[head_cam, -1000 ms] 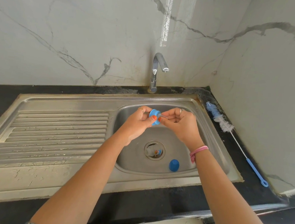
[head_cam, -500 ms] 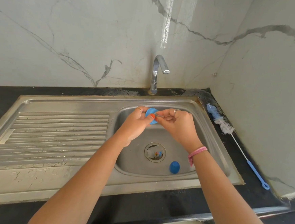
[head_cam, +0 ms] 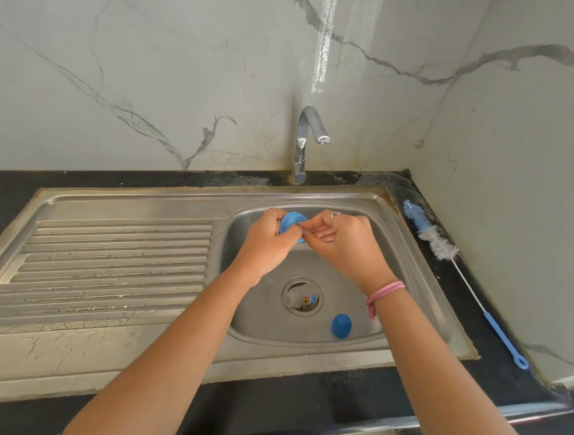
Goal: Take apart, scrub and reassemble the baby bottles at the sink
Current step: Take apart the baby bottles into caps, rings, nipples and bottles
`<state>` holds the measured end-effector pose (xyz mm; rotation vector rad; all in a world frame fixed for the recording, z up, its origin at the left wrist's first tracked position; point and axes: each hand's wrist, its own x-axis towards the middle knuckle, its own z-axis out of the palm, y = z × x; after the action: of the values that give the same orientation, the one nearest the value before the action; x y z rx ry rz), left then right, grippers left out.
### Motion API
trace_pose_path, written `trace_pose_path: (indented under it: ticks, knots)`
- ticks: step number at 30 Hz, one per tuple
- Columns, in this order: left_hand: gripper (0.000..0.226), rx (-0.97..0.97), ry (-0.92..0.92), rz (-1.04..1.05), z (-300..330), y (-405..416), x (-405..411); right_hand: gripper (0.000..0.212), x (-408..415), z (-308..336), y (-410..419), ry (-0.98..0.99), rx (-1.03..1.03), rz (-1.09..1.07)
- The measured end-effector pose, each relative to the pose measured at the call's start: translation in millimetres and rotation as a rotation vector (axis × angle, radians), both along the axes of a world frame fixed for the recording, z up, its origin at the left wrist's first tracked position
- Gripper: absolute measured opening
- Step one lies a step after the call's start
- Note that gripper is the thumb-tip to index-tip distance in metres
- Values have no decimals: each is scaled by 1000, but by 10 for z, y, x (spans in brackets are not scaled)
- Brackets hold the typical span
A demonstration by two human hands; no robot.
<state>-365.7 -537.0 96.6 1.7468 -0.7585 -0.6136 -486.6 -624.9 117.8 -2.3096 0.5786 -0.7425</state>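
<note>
Hands work together above the far part of the sink basin (head_cam: pixel 410 295), below the tap (head_cam: pixel 307 140). Left hand (head_cam: pixel 268 241) has its fingers curled round a blue screw collar (head_cam: pixel 290 219), gripping it by the rim. Right hand (head_cam: pixel 340 242) pinches a clear, soft teat (head_cam: pixel 301 230) between thumb and fingertips, just beside the collar's opening; whether the teat is seated in the collar cannot be told.

Bottle body (head_cam: pixel 298 297), clear with printed marks, lies over the drain. Blue cap (head_cam: pixel 341 325) rests on the basin floor near it. Bottle brush (head_cam: pixel 428 237) lies on the dark bench (head_cam: pixel 497 319) to the right, apart from both hands.

Handling, as judged: the collar is light and rigid, so grip it by the outer rim. The teat is thin, flexible and probably slippery when wet; take hold at the thicker base flange, not the tip, and pull evenly to avoid tearing.
</note>
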Motion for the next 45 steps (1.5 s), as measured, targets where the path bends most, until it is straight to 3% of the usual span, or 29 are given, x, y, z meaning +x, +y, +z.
trace_pose_path:
  ticks: [10,17,27,32,37,45]
  knots:
    - [12,-24,-52,37,44,-52,54,12,82,-7,73,-103,-90,-108]
    - [10,-135,179,24,21,-60,-16,14,179,125,-71,45,-98,-95]
    - [27,-121,260,-60,-5,-68,107,19,133,86,-178,144,-14,23]
    - [23,-203,475,-207,-31,17,244,21,77,49,-245,72,322,82]
    - [27,-237,488,-242,-66,54,286,13,71,-13,-277,6,654,118]
    - [45,-223,511,-200,-181,79,328,30,123,-162,-326,-106,1010,124]
